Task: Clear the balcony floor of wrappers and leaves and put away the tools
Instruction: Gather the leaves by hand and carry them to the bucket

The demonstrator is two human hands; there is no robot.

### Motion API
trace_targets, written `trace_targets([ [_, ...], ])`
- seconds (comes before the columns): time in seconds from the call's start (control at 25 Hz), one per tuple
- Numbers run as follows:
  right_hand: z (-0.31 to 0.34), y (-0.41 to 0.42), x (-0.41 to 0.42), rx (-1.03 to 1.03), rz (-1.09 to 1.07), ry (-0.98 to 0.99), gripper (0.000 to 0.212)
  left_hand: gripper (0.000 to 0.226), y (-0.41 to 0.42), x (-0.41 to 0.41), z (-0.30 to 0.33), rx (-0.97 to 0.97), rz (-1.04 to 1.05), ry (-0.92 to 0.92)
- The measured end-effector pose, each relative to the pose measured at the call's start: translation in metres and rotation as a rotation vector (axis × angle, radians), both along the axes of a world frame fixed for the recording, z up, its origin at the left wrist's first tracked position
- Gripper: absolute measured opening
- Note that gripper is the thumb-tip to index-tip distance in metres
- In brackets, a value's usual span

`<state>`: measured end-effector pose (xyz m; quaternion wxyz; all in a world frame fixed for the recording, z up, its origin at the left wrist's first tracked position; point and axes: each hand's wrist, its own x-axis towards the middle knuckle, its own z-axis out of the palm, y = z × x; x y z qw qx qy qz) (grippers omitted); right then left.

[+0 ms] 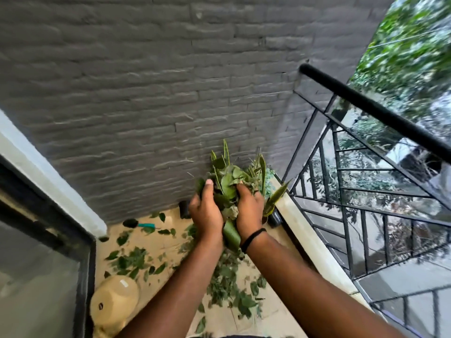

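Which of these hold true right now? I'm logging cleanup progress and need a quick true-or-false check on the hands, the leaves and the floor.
1. Both hands together hold a bundle of green leaves. True: the left hand and the right hand clasp it between them.
2. The tan tiled balcony floor is already free of leaves. False: many loose green leaves lie scattered on it.
3. A black band sits on the left wrist. False: it is on the right wrist.
4. A black metal railing stands on the right side. True.
5. A beige rounded plastic container lies by the dark door frame. True.
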<state>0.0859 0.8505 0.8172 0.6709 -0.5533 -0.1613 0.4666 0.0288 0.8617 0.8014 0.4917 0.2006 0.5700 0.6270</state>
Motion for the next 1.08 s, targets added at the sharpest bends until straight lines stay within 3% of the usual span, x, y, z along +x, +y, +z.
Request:
trace_targets([
  [0.08, 0.007, -0.001, -0.008, -0.01, -0.016, -0.018, 0.016, 0.037, 0.002, -0.01, 0.006, 0.01, -0.052, 0.039],
  [0.24, 0.02, -0.004, -0.019, -0.024, -0.043, -0.007, 0.016, 0.033, 0.005, -0.022, 0.017, -0.012, -0.143, 0.174],
  [0.52, 0.026, -0.037, 0.003, -0.041, -0.155, 0.026, 0.041, 0.03, -0.037, 0.003, 0.059, -0.011, -0.222, 0.098],
  [0.72, 0.031, -0.084, 0.055, -0.04, -0.29, -0.021, 0.031, 0.028, -0.084, 0.056, 0.081, 0.045, -0.257, 0.024],
  [0.88, 0.043, -0.146, 0.102, 0.001, -0.418, 0.014, 0.011, 0.021, -0.143, 0.105, 0.091, 0.033, -0.398, 0.031],
  [1.0, 0.054, -0.194, 0.137, 0.03, -0.517, -0.008, 0.01, 0.034, -0.184, 0.146, 0.102, 0.052, -0.537, 0.088],
  [1.08, 0.057, -0.227, 0.163, 0.051, -0.605, -0.03, 0.014, 0.028, -0.214, 0.174, 0.106, 0.075, -0.603, 0.072],
])
